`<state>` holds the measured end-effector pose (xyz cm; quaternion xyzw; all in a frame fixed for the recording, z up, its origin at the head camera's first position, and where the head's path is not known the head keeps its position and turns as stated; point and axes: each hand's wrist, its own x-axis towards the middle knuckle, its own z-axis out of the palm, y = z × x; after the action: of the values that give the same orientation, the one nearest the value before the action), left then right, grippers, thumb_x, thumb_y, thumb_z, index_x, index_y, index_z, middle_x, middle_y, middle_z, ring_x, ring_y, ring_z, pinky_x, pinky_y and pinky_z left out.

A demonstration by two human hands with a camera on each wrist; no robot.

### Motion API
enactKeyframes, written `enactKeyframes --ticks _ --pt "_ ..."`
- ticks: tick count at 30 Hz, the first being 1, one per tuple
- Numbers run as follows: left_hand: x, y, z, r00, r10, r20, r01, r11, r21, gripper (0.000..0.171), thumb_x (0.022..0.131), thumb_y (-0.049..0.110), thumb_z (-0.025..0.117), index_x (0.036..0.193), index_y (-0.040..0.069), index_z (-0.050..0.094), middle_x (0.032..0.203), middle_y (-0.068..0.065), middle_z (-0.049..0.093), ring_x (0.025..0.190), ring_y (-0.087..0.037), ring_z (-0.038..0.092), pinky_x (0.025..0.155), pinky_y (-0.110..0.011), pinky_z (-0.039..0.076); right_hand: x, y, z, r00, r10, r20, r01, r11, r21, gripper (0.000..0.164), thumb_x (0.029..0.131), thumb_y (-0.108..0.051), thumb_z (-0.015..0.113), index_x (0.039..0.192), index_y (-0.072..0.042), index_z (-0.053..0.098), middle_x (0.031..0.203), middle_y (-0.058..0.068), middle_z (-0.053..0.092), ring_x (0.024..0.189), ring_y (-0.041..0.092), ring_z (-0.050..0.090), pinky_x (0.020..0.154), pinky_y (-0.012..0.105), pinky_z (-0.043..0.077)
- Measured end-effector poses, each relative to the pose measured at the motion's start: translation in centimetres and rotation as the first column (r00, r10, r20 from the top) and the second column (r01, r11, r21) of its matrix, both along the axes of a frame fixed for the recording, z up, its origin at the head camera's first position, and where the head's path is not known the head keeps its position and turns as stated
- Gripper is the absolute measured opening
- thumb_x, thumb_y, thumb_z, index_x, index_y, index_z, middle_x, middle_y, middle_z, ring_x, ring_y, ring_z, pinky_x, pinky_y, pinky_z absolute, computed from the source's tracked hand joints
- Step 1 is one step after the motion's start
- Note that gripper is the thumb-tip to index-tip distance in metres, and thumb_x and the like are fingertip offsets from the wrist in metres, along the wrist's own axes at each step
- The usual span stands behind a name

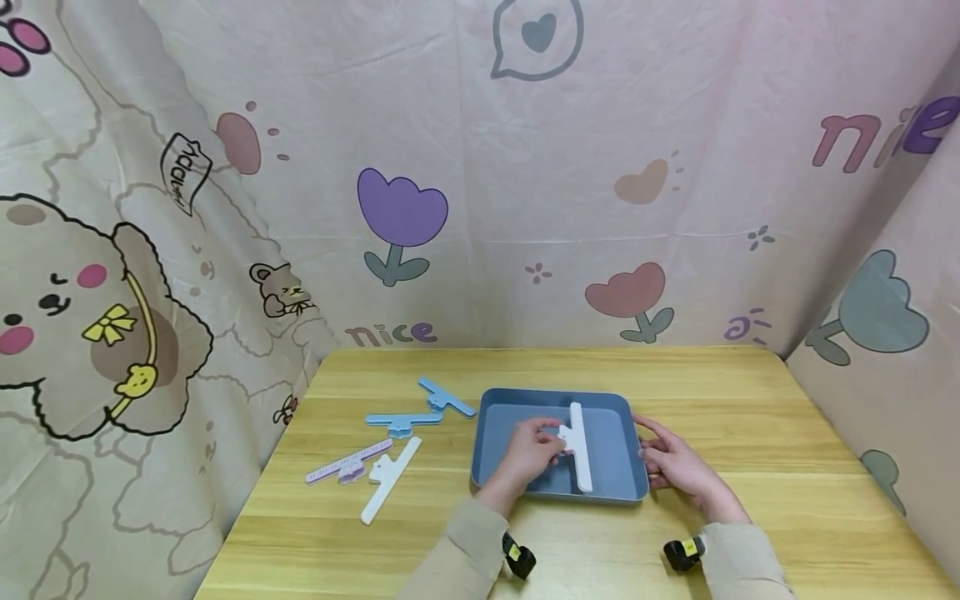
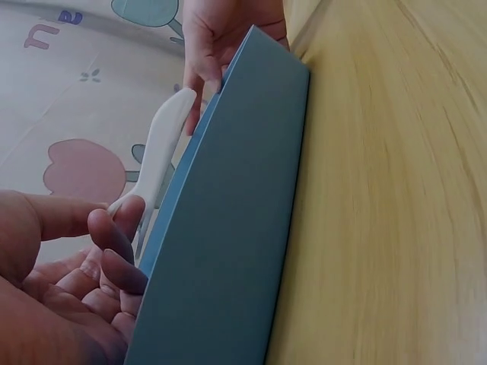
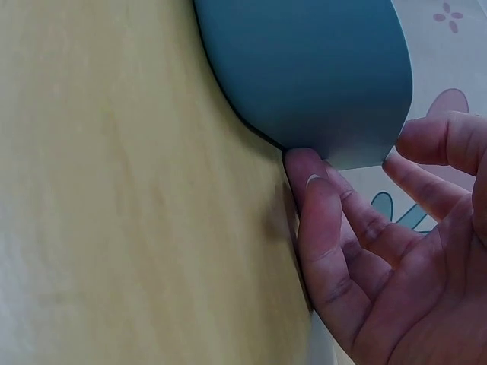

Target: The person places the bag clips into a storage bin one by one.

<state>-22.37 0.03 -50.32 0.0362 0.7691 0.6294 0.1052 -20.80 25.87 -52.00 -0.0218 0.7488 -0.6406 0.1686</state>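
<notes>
Inside the blue-grey tray (image 1: 517,400), my left hand (image 1: 528,454) pinches the handle tab of a white bag clip (image 1: 580,450) between thumb and fingers. The clip's long bar stands out to the right of the fingers. In the left wrist view the clip (image 2: 160,144) is tilted above the tray's near rim. My right hand (image 1: 678,467) touches the tray's right end from outside. The right wrist view shows its fingertips (image 3: 308,175) against the lower outer wall and the thumb at the rim.
Left of the tray lie two blue clips (image 1: 405,419), a lilac clip (image 1: 348,463) and another white clip (image 1: 392,479) on the wooden table (image 1: 300,550). A printed curtain (image 1: 480,208) hangs behind the table and along both sides.
</notes>
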Motion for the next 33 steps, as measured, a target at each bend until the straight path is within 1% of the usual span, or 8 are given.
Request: enactKeyframes --ticks 4,11,15,19,23,27,29,33 --pt "-0.1 1.1 -0.1 1.000 -0.014 -0.004 0.014 1.000 0.003 0.033 0.085 0.007 0.062 0.117 0.004 0.058 0.070 -0.002 0.063 0.053 -0.016 0.053 0.049 -0.027 0.040 0.0 0.1 0.0 1.000 -0.006 0.009 0.006 1.000 -0.007 0.060 0.092 -0.002 0.045 0.145 -0.016 0.020 0.114 0.025 0.044 0.066 0.018 0.050 0.058 0.039 0.051" --pt "-0.2 3.2 -0.5 1.000 -0.011 -0.016 0.011 1.000 -0.013 0.031 0.084 0.004 0.062 0.115 0.003 0.059 0.070 -0.002 0.062 0.054 -0.019 0.055 0.049 -0.028 0.043 0.0 0.0 0.1 1.000 -0.010 0.009 0.010 1.000 -0.012 0.060 0.092 -0.001 0.044 0.145 -0.015 0.020 0.113 0.025 0.045 0.067 0.018 0.051 0.058 0.040 0.051" --pt "-0.1 3.8 -0.6 0.999 -0.032 -0.019 0.031 0.999 -0.036 0.030 0.084 0.004 0.062 0.114 0.003 0.060 0.071 -0.003 0.062 0.056 -0.022 0.057 0.049 -0.028 0.044 0.0 -0.1 0.1 1.000 -0.024 0.016 0.024 1.000 -0.006 0.060 0.092 -0.001 0.044 0.144 -0.016 0.021 0.113 0.024 0.045 0.067 0.019 0.051 0.059 0.040 0.051" --pt "-0.3 4.1 -0.7 0.999 -0.044 -0.009 0.043 0.996 -0.073 0.031 0.084 0.006 0.063 0.115 0.005 0.060 0.070 -0.002 0.062 0.057 -0.022 0.057 0.048 -0.026 0.043 0.0 -0.1 0.1 1.000 -0.023 0.012 0.023 1.000 0.003 0.060 0.092 -0.002 0.045 0.145 -0.017 0.021 0.115 0.025 0.045 0.069 0.020 0.052 0.059 0.041 0.052" --pt "-0.4 4.0 -0.6 0.994 -0.105 0.019 0.106 0.992 -0.073 0.038 0.083 0.005 0.064 0.120 0.004 0.057 0.076 -0.002 0.064 0.058 -0.022 0.061 0.047 -0.026 0.042 -0.1 -0.1 0.0 1.000 -0.016 0.013 0.016 1.000 -0.004 0.060 0.092 -0.002 0.045 0.145 -0.017 0.020 0.116 0.025 0.045 0.071 0.020 0.054 0.060 0.041 0.052" --pt "-0.4 3.7 -0.6 0.979 -0.197 0.050 0.199 0.979 -0.046 0.045 0.084 0.007 0.064 0.127 0.004 0.051 0.087 0.000 0.065 0.063 -0.023 0.064 0.045 -0.027 0.041 -0.1 -0.1 -0.1 1.000 -0.008 0.010 0.008 1.000 -0.017 0.060 0.092 -0.002 0.045 0.145 -0.016 0.020 0.115 0.026 0.045 0.072 0.021 0.055 0.061 0.043 0.052" --pt "-0.4 3.5 -0.6 0.974 -0.219 0.052 0.221 0.974 -0.040 0.046 0.084 0.008 0.064 0.128 0.004 0.050 0.090 0.000 0.065 0.065 -0.023 0.065 0.046 -0.028 0.042 0.0 -0.1 0.0 1.000 -0.004 0.010 0.004 1.000 -0.026 0.061 0.092 -0.002 0.045 0.145 -0.015 0.019 0.116 0.027 0.045 0.072 0.022 0.056 0.061 0.044 0.052" --pt "-0.3 3.0 -0.2 0.973 -0.228 0.037 0.230 0.971 -0.059 0.045 0.084 0.012 0.064 0.127 0.007 0.052 0.088 0.002 0.063 0.065 -0.021 0.064 0.049 -0.032 0.045 0.0 0.0 0.0 1.000 0.000 0.011 0.001 1.000 -0.029 0.061 0.092 -0.001 0.044 0.145 -0.015 0.018 0.117 0.028 0.044 0.072 0.023 0.057 0.062 0.044 0.052"
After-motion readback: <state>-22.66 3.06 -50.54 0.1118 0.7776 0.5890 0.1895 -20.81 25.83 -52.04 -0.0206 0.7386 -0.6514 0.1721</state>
